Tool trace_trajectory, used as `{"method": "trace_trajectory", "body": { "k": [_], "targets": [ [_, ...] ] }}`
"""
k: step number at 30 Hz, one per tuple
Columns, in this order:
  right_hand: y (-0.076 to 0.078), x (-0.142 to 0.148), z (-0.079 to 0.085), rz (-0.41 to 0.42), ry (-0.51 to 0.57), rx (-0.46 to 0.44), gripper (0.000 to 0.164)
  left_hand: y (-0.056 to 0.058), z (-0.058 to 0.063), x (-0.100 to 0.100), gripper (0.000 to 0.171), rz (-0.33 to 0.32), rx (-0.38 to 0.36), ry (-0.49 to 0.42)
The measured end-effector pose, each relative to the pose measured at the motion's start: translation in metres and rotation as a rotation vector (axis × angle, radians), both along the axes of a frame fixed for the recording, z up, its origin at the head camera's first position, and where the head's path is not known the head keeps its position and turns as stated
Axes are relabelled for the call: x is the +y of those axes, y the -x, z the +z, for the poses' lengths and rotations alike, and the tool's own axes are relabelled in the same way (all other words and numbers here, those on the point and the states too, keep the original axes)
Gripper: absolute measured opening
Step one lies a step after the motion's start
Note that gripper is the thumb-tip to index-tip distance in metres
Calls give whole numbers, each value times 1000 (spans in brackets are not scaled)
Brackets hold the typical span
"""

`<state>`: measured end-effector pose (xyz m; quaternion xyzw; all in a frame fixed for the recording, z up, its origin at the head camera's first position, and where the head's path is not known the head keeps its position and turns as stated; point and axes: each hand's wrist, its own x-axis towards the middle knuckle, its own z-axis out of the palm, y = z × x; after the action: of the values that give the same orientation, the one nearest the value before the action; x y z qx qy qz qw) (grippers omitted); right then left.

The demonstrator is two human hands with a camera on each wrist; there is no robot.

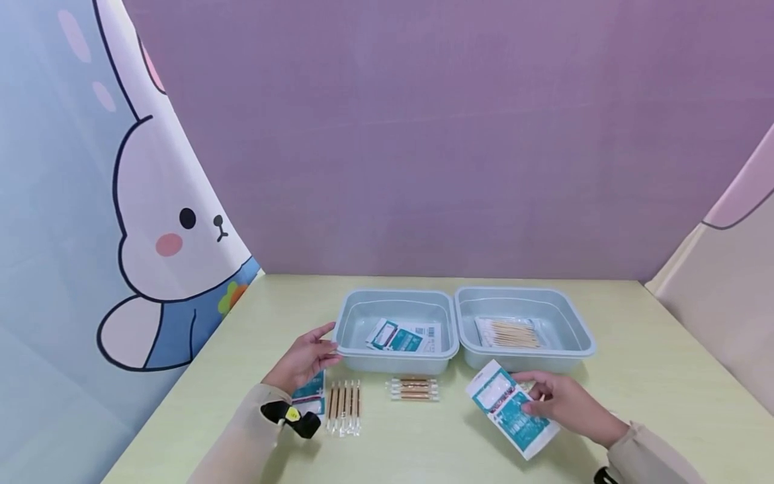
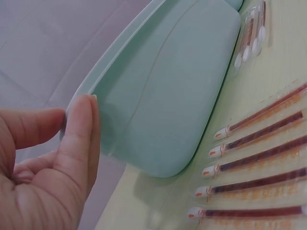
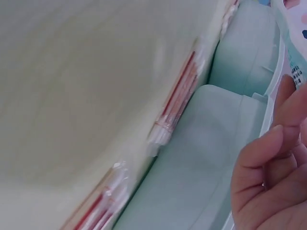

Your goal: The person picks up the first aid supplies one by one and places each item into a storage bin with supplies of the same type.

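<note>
My left hand pinches the left rim of the left pale blue-green basin, thumb and fingers on either side of the rim in the left wrist view. Flat green-and-white packets lie inside that basin. My right hand holds another green-and-white packet, tilted above the table in front of the right basin. Only an edge of this packet shows in the right wrist view. A clear bag of wooden-stick cotton swabs lies in the right basin.
Sealed swabs filled with brown liquid lie in a row beside my left wrist. A smaller group of swabs sits before the left basin. Another packet is partly hidden under the left wrist. A purple cloth backdrop hangs behind the table.
</note>
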<state>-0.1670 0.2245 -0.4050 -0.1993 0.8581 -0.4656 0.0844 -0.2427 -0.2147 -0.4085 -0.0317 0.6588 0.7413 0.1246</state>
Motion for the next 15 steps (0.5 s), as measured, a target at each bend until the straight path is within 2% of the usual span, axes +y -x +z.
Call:
{"method": "trace_trajectory", "body": {
  "k": [6, 15],
  "targets": [
    [3, -6, 3, -16, 45, -2, 52, 2, -2, 1, 55, 28, -24, 14],
    [9, -17, 4, -12, 112, -9, 55, 3, -3, 0, 55, 28, -25, 7]
  ]
}}
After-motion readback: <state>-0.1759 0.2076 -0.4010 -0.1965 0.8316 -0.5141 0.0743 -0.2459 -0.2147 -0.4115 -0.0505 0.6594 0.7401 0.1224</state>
